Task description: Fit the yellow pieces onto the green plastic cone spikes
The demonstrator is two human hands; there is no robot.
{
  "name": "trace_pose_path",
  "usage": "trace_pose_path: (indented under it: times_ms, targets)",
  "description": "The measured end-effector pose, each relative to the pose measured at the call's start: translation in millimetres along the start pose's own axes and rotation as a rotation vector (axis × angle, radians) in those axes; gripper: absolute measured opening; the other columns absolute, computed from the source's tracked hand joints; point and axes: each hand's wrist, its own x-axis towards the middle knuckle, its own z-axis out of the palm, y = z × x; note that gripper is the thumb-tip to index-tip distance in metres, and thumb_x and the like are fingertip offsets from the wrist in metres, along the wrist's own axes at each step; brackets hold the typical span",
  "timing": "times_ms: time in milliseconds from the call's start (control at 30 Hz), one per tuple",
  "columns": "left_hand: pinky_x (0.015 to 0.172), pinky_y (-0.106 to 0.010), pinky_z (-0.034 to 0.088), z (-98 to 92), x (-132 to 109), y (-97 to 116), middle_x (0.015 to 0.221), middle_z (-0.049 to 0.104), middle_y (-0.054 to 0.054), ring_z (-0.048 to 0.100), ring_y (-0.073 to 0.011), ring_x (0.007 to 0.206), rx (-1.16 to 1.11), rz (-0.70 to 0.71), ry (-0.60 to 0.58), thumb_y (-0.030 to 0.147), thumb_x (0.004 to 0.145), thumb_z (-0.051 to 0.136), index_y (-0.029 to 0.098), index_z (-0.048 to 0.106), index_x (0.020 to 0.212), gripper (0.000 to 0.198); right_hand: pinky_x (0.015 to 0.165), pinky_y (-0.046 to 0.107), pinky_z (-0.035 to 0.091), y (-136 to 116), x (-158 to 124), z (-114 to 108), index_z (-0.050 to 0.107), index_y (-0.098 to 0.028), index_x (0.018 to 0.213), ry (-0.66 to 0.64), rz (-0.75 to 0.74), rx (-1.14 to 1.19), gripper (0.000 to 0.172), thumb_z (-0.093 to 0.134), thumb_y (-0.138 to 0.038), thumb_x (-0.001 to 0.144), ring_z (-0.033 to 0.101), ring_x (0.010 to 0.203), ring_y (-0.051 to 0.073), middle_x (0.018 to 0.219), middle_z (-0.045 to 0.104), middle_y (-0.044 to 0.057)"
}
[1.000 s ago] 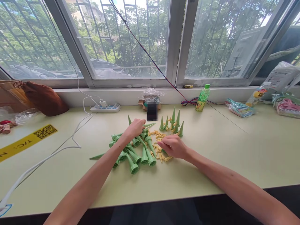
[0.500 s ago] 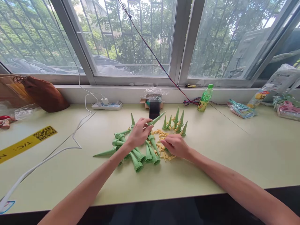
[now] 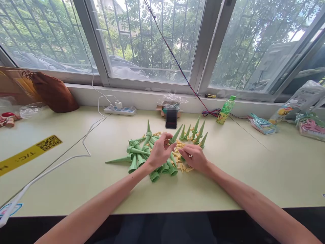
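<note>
My left hand (image 3: pixel 161 149) is closed round the wide end of a green plastic watering spike (image 3: pixel 177 133), whose tip points up and to the right. Close beside it, my right hand (image 3: pixel 195 156) is closed in a pinch; whatever lies between its fingers is hidden. A bit of green shows just under those fingers. Small yellow plastic valves (image 3: pixel 182 166) lie scattered below and between both hands. Left of them is a heap of green watering spikes (image 3: pixel 137 151), mostly lying down, their hollow ends showing. Several spikes fitted with yellow pieces (image 3: pixel 195 130) stand upright behind my right hand.
A phone (image 3: pixel 171 118) stands behind the heap, near a power strip (image 3: pixel 120 110) with a white cable (image 3: pixel 86 145). A green drink bottle (image 3: pixel 225 110) is at the back right, with packaged brushes (image 3: pixel 262 123) beyond. A brown bag (image 3: pixel 54 93) sits at back left.
My left hand has come right and slightly nearer, bringing the watering spike closer to my right hand. My right hand stays pinched over the valves. The whole view has shifted a little.
</note>
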Motion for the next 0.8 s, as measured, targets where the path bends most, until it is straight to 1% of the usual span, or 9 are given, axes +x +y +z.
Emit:
trace_pose_path:
  times_ms: [67, 133, 267, 333, 433, 567, 700, 800]
  targets:
    - [0.068, -0.028, 0.057, 1.2, -0.3, 0.4, 0.101, 0.059, -0.006, 0.063, -0.0118, 0.07, -0.001, -0.009, -0.013, 0.036, 0.085, 0.061, 0.017, 0.051, 0.109, 0.033, 0.05, 0.024, 0.028, -1.9, 0.7, -1.7, 0.051, -0.018, 0.061, 0.001, 0.01, 0.014, 0.037, 0.045, -0.027, 0.096, 0.034, 0.05, 0.009, 0.054, 0.042, -0.002]
    - [0.07, -0.03, 0.058, 1.0, 0.0, 0.3, 0.103, 0.06, -0.008, 0.063, -0.013, 0.072, 0.025, -0.001, -0.028, 0.037, 0.083, 0.063, 0.016, 0.055, 0.111, 0.036, 0.051, 0.023, 0.032, -2.9, 0.8, -3.4, 0.056, -0.017, 0.068, 0.008, 0.032, 0.028, 0.031, 0.045, -0.027, 0.096, 0.039, 0.052, 0.01, 0.058, 0.048, -0.001]
    - [0.071, -0.031, 0.058, 0.1, 0.8, -1.6, 0.102, 0.061, -0.008, 0.064, -0.0153, 0.077, 0.052, 0.023, -0.052, 0.039, 0.08, 0.066, 0.016, 0.061, 0.103, 0.033, 0.057, 0.025, 0.041, -2.7, 0.8, -6.5, 0.062, -0.018, 0.089, 0.069, 0.081, 0.052, 0.016, 0.049, -0.025, 0.094, 0.05, 0.061, 0.013, 0.07, 0.058, 0.002]
    - [0.07, -0.029, 0.058, 0.3, 0.7, -2.4, 0.099, 0.062, -0.007, 0.065, -0.0156, 0.077, 0.032, 0.014, -0.073, 0.039, 0.08, 0.066, 0.016, 0.061, 0.1, 0.03, 0.061, 0.026, 0.045, -2.4, 1.2, -7.5, 0.061, -0.019, 0.097, 0.095, 0.089, 0.066, 0.013, 0.051, -0.024, 0.093, 0.054, 0.066, 0.014, 0.076, 0.06, 0.004]
    - [0.067, -0.028, 0.058, 0.6, 0.2, -2.4, 0.095, 0.064, -0.005, 0.066, -0.0155, 0.076, 0.003, -0.015, -0.107, 0.038, 0.079, 0.068, 0.016, 0.06, 0.097, 0.029, 0.069, 0.029, 0.049, -1.9, 2.1, -7.8, 0.06, -0.02, 0.108, 0.073, 0.084, 0.087, 0.017, 0.052, -0.022, 0.092, 0.058, 0.072, 0.015, 0.089, 0.063, 0.006]
    - [0.065, -0.025, 0.057, -1.1, 0.9, -0.7, 0.093, 0.066, -0.003, 0.067, -0.015, 0.074, -0.029, -0.052, -0.12, 0.038, 0.077, 0.07, 0.016, 0.062, 0.096, 0.031, 0.078, 0.032, 0.051, -1.2, 3.0, -6.6, 0.055, -0.021, 0.119, -0.015, 0.06, 0.11, 0.026, 0.048, -0.021, 0.094, 0.061, 0.087, 0.018, 0.104, 0.062, 0.009]
    - [0.068, -0.028, 0.057, -4.1, 3.3, 0.6, 0.088, 0.068, -0.005, 0.067, -0.0166, 0.073, -0.062, -0.089, -0.129, 0.041, 0.075, 0.071, 0.014, 0.064, 0.097, 0.036, 0.08, 0.034, 0.05, -0.1, 3.9, -6.8, 0.055, -0.021, 0.12, -0.03, 0.107, 0.108, 0.026, 0.044, -0.021, 0.096, 0.061, 0.092, 0.019, 0.106, 0.062, 0.009]
    - [0.073, -0.032, 0.057, -4.9, 5.3, 0.1, 0.091, 0.069, -0.008, 0.068, -0.0189, 0.076, -0.071, -0.137, -0.087, 0.041, 0.073, 0.073, 0.011, 0.066, 0.101, 0.041, 0.082, 0.034, 0.049, 1.3, 4.3, -8.2, 0.057, -0.02, 0.116, -0.022, 0.152, 0.087, 0.023, 0.045, -0.022, 0.096, 0.061, 0.091, 0.019, 0.102, 0.063, 0.009]
